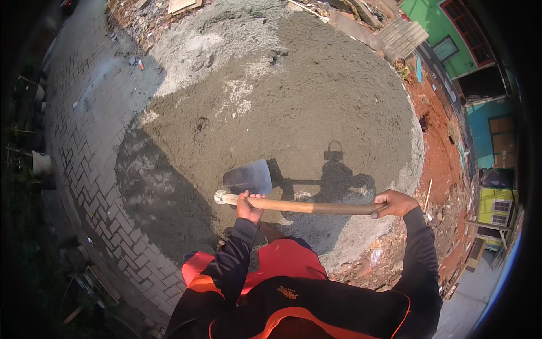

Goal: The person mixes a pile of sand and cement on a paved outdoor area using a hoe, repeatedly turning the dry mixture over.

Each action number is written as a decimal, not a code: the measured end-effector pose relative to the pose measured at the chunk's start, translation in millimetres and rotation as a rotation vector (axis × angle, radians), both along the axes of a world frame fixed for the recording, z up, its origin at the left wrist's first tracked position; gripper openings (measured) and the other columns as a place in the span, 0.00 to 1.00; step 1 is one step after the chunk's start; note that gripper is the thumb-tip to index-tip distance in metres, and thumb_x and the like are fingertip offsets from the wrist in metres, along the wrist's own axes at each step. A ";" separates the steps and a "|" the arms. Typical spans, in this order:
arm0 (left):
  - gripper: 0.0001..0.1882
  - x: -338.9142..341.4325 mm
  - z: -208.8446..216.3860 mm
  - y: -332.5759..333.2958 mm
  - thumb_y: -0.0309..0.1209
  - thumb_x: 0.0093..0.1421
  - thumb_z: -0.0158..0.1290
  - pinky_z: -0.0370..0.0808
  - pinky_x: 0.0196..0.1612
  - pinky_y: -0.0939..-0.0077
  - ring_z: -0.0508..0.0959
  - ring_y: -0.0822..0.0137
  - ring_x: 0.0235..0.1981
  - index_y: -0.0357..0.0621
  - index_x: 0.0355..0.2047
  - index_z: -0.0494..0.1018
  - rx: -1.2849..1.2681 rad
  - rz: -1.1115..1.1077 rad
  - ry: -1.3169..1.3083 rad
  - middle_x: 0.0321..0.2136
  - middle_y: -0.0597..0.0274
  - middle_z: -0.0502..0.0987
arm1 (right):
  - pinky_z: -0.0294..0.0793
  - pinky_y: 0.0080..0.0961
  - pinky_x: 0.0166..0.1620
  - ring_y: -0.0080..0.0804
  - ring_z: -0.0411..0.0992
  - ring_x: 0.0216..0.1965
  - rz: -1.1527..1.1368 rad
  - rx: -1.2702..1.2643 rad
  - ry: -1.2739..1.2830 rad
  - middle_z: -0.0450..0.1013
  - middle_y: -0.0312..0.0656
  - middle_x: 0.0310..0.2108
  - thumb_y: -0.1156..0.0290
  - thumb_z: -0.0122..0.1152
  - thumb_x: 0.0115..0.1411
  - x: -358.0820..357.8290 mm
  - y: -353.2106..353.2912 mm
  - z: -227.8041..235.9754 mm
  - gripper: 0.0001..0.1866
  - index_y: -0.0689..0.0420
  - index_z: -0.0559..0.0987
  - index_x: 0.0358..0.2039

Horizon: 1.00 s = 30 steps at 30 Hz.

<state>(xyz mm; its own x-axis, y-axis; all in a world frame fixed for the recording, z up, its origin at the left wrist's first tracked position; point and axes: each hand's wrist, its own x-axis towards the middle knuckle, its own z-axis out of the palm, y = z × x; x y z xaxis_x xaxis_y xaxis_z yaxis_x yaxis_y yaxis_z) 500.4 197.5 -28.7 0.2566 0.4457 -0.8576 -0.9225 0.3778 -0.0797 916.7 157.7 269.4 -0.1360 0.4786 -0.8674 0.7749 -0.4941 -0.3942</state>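
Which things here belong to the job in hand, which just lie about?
Likely the job:
- hoe, held by left hand and right hand
- grey sandy pile

Likely just lying about:
- rubble
- corrugated sheet
- small red thing

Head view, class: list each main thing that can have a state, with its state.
Hoe handle, held crosswise.
Hoe blade, visible face carrying no load.
Left hand, closed around hoe handle near hoe blade.
Right hand, closed around hoe handle's far end.
Grey heap, spread wide, partly dark, partly pale.
Paving, laid.
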 end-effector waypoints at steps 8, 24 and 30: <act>0.05 -275.1 -0.6 -186.0 0.31 0.56 0.52 0.73 0.31 0.57 0.69 0.62 0.22 0.46 0.32 0.68 -0.195 0.154 0.537 0.23 0.63 0.66 | 0.72 0.48 0.37 0.55 0.75 0.34 0.541 0.070 0.165 0.75 0.53 0.29 0.56 0.65 0.52 -269.1 -163.8 -164.5 0.21 0.55 0.72 0.40; 0.13 -485.5 206.4 -210.0 0.31 0.58 0.57 0.76 0.28 0.71 0.77 0.68 0.22 0.39 0.35 0.65 0.395 0.131 1.551 0.25 0.61 0.72 | 0.72 0.48 0.33 0.61 0.74 0.32 0.206 0.573 0.601 0.74 0.59 0.24 0.63 0.65 0.53 -680.1 -236.0 -216.0 0.18 0.64 0.70 0.34; 0.16 -384.3 -34.4 -199.9 0.27 0.56 0.57 0.76 0.24 0.71 0.78 0.66 0.23 0.36 0.39 0.61 0.133 -0.074 1.300 0.25 0.57 0.73 | 0.72 0.39 0.41 0.49 0.76 0.39 0.122 0.346 0.604 0.76 0.53 0.36 0.65 0.62 0.55 -694.9 -156.6 -362.4 0.18 0.63 0.72 0.42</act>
